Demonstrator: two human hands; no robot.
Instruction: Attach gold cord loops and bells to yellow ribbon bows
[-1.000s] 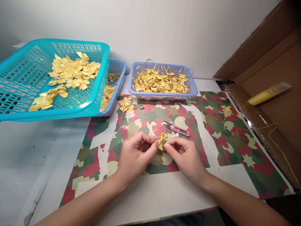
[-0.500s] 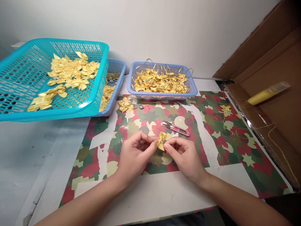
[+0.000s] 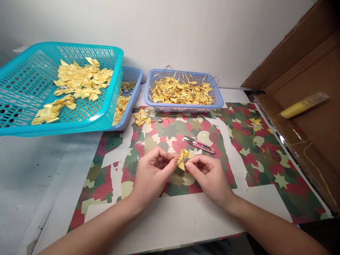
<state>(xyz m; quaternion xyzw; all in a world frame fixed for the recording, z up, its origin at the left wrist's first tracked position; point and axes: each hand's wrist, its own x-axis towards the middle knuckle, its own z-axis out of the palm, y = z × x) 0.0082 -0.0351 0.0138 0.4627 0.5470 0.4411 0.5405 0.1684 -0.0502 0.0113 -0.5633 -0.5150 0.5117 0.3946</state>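
A small yellow ribbon bow is held above the patterned paper, pinched from both sides. My left hand has thumb and forefinger closed at the bow's left side, where a thin gold cord curves up. On the other side, my right hand pinches at the bow's right edge; what exactly lies between those fingertips is too small to make out. Just behind the right hand lie pink thread snips, their dark blades pointing left. Farther back rest a few loose yellow bows beside a small silver piece.
A turquoise basket with yellow bows stands at left, over a blue basket. Another blue basket, full of bows with gold cords, stands against the wall. At right, a cardboard box has a yellow tube sticking out.
Almost nothing differs. Both hands keep their pinch on the bow, which has turned very slightly.
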